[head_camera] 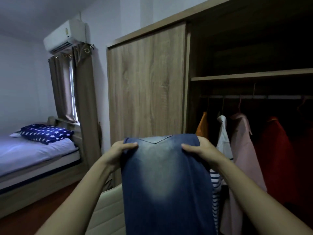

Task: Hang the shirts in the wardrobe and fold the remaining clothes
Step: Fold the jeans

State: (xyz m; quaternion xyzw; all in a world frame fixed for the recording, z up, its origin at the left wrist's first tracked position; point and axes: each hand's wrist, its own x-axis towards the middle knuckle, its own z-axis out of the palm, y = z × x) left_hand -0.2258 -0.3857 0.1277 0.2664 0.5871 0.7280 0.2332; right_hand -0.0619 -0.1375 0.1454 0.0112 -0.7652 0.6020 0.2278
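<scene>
I hold up a pair of blue faded jeans (166, 177) in front of the wardrobe (147, 85). My left hand (122, 153) grips the jeans' upper left edge and my right hand (201, 151) grips the upper right edge. The cloth hangs down past the frame's bottom. In the open right half of the wardrobe, shirts hang from a rail (254, 97): an orange one (202, 126), a white one (224, 138), a pink one (243, 150) and a red one (277, 155). A striped garment (216, 189) shows just behind the jeans.
The wardrobe's sliding door (147, 85) covers its left half; a shelf (250, 76) runs above the rail. A cream padded chair back (108, 207) stands below the jeans. A bed (33, 155) with a starred pillow (45, 133) lies at left, under a curtained window (72, 89).
</scene>
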